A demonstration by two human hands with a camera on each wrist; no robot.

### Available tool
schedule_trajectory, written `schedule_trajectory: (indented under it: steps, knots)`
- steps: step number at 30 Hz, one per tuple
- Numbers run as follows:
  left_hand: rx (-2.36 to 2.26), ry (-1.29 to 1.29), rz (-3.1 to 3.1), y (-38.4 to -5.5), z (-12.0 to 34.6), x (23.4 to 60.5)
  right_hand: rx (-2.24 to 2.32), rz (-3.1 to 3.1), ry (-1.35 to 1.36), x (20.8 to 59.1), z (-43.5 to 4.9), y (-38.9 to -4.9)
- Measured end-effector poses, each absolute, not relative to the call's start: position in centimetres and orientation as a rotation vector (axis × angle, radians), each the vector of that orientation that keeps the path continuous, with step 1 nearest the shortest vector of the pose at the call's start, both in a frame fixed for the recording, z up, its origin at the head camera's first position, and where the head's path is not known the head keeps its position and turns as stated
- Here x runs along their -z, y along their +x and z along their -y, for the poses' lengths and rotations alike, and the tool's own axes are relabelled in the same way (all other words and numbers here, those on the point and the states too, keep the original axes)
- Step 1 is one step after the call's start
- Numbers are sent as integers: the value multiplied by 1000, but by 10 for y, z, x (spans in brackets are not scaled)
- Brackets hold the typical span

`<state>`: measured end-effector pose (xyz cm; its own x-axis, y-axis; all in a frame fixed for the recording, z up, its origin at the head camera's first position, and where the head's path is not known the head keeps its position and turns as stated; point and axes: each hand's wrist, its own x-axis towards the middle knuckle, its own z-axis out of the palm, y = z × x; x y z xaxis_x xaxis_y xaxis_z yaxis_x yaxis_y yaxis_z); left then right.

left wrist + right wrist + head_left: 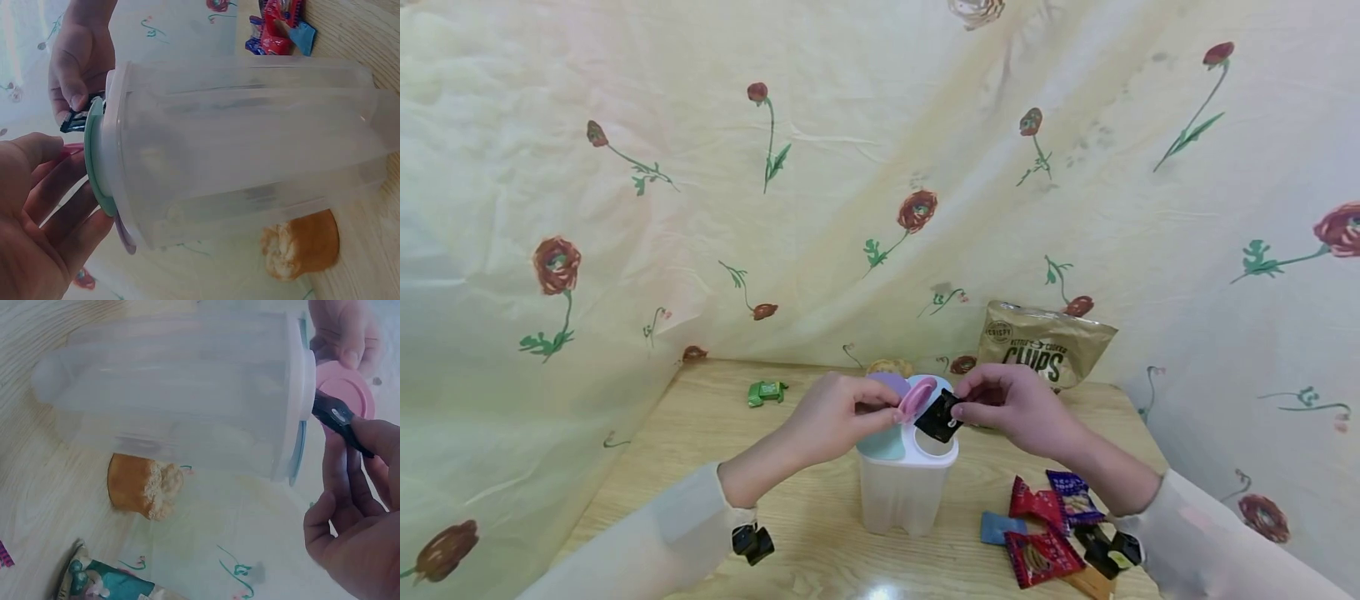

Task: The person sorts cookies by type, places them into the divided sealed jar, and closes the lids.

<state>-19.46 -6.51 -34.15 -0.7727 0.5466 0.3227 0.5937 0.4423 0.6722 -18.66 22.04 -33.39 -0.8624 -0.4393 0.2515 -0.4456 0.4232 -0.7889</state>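
Observation:
A tall translucent container (901, 500) with a white top and coloured round lids stands on the table. My left hand (827, 417) pinches the raised pink lid (916, 400) between thumb and fingers; in the left wrist view its other fingers reach along the green lid (94, 156). From the right, my right hand (1026, 408) pinches a small black packet (938, 417) above the uncovered round opening (934, 443). The right wrist view has the packet's far end at the container's rim, beside the pink lid (350, 387). How far it enters is hard to tell.
Red packets (1041, 560), a purple packet (1075, 492) and a blue packet (1002, 527) lie at the right front. A gold chips bag (1045, 342) stands behind. A green packet (766, 392) lies back left; an orange-brown tub-like object (312, 244) sits behind the container.

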Motion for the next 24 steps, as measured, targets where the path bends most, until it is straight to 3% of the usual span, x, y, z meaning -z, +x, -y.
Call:
schedule_trajectory:
  steps: [24]
  knots:
    - [1217,-1014,2627,-194,64,342,-974,2779,980,333,-195,-182]
